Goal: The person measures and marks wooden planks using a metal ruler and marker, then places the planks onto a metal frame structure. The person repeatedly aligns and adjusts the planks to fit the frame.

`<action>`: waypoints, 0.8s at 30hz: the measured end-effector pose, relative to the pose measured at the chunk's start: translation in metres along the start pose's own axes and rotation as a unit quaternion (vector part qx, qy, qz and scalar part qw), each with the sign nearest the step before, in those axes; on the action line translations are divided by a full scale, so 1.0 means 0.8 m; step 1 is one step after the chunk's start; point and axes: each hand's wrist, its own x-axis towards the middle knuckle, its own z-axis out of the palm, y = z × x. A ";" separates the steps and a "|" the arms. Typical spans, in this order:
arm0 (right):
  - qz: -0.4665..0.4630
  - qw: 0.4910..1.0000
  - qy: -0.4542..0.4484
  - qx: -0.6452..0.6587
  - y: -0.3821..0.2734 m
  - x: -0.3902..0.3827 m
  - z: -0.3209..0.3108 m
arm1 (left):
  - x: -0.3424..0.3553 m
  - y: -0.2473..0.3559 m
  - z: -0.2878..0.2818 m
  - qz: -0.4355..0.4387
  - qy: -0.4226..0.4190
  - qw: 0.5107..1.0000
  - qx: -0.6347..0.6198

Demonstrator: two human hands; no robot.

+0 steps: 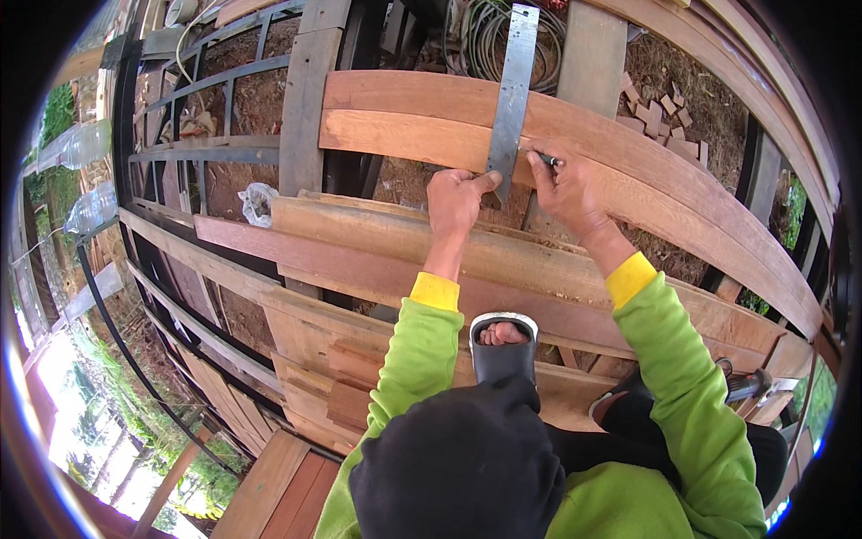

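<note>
In the upper centre, the left hand (453, 205) pinches between its fingers the low end of a metal ruler (511, 99) lying across reddish planks (611, 148), while the right hand (572, 193) pinches a dark pen (548, 160), apparently marking, which calls for a steady ruler.

The metal rule (514, 81) at one o'clock has a scuffed, half-glossy face. The reddish boards (386, 130) at twelve are bare wood, matt and smooth-looking. At ten, the bottles (87, 145) are clear, glossy plastic, and the bag (258, 204) is thin, crinkled, see-through plastic. The sleeve (687, 377) at four is matt cloth; the clog (505, 366) at five looks like smooth, dull rubber.
</note>
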 end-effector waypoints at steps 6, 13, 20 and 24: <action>-0.065 0.997 -0.050 -0.013 -0.013 -0.031 0.008 | 0.014 -0.024 0.003 0.015 0.006 1.000 -0.005; 0.149 0.986 -0.060 0.044 -0.018 -0.035 -0.007 | 0.005 -0.010 0.001 -0.004 0.009 1.000 -0.016; 0.059 0.998 -0.021 0.006 -0.006 -0.024 -0.004 | 0.008 -0.014 0.002 0.010 0.000 0.999 -0.031; 0.022 1.000 -0.006 0.001 -0.001 -0.021 0.001 | 0.009 -0.013 0.005 -0.002 -0.004 1.000 -0.027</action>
